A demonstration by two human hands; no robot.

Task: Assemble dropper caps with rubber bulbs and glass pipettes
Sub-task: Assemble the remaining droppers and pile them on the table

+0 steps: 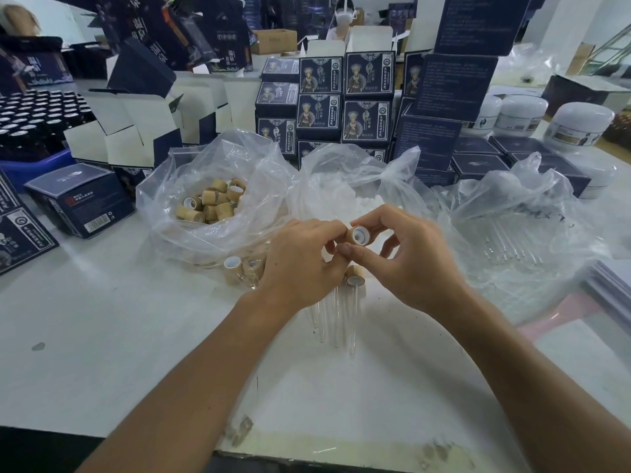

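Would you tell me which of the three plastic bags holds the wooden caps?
The left bag: tan caps fill it, unlike the two beside it.

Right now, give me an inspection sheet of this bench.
Surface: white table, a few specks.
Job's things: bamboo-look caps in a clear bag; white bulbs in the middle bag; glass pipettes in the right bag; finished droppers lying under the hands.
Clutter: dark printed boxes, white jars, tray of dark bottles.
Grippers: left hand and right hand together pinch one cap.
Cables: nothing seen.
Surroundings: a masked person sits behind the boxes.
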